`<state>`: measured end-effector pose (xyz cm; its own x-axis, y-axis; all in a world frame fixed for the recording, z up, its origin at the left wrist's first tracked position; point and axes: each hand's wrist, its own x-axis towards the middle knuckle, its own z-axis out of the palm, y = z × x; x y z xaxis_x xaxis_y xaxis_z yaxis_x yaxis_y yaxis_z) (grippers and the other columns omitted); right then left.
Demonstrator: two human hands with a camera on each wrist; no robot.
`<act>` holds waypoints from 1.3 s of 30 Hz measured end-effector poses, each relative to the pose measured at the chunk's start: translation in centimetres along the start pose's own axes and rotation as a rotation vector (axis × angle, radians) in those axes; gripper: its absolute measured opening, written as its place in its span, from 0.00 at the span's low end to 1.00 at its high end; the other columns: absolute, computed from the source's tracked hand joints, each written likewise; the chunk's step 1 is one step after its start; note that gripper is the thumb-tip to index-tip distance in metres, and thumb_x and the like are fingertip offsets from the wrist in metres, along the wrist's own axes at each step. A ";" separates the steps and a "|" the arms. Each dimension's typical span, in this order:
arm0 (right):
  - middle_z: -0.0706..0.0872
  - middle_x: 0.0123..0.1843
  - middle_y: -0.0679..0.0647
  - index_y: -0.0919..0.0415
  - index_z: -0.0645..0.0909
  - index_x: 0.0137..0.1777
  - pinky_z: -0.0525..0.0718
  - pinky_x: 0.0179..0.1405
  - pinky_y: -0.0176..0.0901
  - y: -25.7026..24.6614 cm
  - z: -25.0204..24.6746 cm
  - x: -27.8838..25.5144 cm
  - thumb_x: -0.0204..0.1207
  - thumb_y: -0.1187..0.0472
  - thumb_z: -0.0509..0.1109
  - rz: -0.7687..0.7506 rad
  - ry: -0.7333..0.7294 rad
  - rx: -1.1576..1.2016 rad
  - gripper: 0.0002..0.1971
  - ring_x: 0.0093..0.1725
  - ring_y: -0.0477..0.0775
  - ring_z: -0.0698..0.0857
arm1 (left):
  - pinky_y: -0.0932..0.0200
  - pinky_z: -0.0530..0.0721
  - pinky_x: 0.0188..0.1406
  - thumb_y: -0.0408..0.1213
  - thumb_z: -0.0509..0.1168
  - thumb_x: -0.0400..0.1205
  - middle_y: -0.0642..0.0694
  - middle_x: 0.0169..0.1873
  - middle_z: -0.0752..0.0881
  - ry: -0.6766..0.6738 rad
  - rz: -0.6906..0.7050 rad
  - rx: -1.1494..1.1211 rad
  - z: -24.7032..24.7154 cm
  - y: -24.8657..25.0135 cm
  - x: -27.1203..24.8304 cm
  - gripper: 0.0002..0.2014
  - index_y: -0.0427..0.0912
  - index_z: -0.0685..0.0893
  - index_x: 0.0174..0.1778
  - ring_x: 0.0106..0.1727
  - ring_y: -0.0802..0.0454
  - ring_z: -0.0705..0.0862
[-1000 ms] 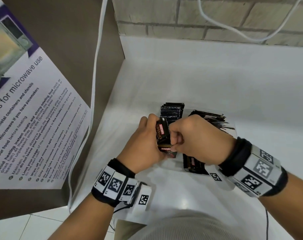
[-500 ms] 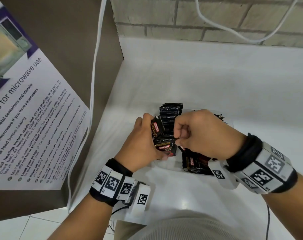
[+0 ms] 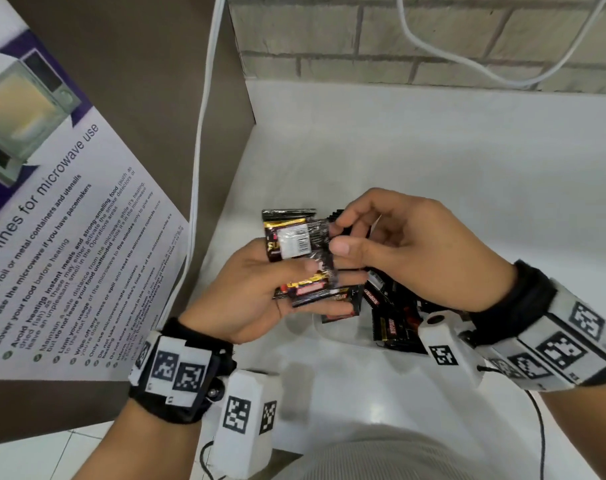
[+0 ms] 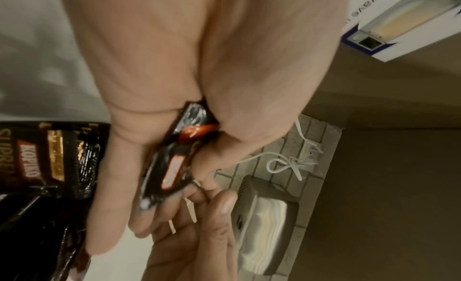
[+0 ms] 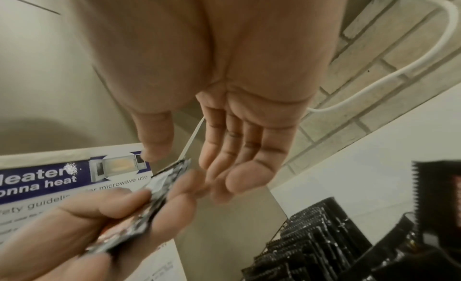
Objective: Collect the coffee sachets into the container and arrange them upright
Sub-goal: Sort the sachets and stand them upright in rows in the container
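My left hand [image 3: 315,271] grips a small stack of black coffee sachets [image 3: 294,242] above the near left corner of the clear container [image 3: 329,336], thumb pressed on top. The top sachet shows its white back label. My right hand [image 3: 339,235] is at the stack's right edge, fingers loosely extended, thumb and fingertip just touching the top sachet. The right wrist view shows that hand [image 5: 189,163] relaxed beside the held stack [image 5: 154,196]. In the left wrist view the stack [image 4: 174,163] is squeezed between thumb and fingers. More sachets [image 3: 395,327] lie loose in the container; a row [image 5: 312,236] stands upright.
The container sits on a white counter [image 3: 433,168] below a brick wall [image 3: 433,36]. A microwave-use poster [image 3: 52,220] hangs on the brown panel at left, with a white cable [image 3: 199,168] running down beside it. A metal appliance [image 4: 264,222] is mounted on the brick.
The right hand's tight pinch has loosened into extended fingers. The stack in the left hand has been turned so a white back label faces up, and both hands have risen slightly.
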<state>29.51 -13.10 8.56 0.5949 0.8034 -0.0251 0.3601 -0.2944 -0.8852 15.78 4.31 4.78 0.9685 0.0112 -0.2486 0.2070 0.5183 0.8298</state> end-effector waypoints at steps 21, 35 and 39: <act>0.86 0.49 0.48 0.53 0.94 0.47 0.76 0.42 0.25 2.0 0.4 -0.6 0.71 0.76 0.74 -0.290 0.009 -0.229 0.17 0.43 0.47 0.85 | 0.36 0.91 0.55 0.28 0.64 0.83 0.26 0.61 0.88 0.012 -0.023 -0.071 0.7 -1.1 1.6 0.17 0.31 0.85 0.68 0.56 0.27 0.91; 0.88 0.36 0.48 0.53 0.87 0.46 0.84 0.38 0.49 2.0 -1.3 0.4 0.81 0.58 0.74 0.005 0.134 -0.100 0.02 0.35 0.55 0.87 | 0.54 0.83 0.37 0.41 0.73 0.82 0.37 0.39 0.88 0.164 0.101 0.396 -0.4 -1.2 2.0 0.04 0.45 0.90 0.45 0.38 0.42 0.86; 0.88 0.35 0.51 0.54 0.87 0.46 0.81 0.36 0.45 2.2 -2.6 0.6 0.80 0.60 0.75 0.005 0.114 -0.049 0.02 0.33 0.52 0.85 | 0.53 0.76 0.36 0.52 0.78 0.78 0.39 0.34 0.77 0.286 0.193 0.546 -1.9 -0.5 2.1 0.18 0.43 0.81 0.41 0.36 0.45 0.77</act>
<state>32.55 -14.61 7.80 0.6737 0.7385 0.0265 0.3903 -0.3252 -0.8613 17.43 5.70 2.95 0.9359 0.3274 -0.1298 0.1459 -0.0250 0.9890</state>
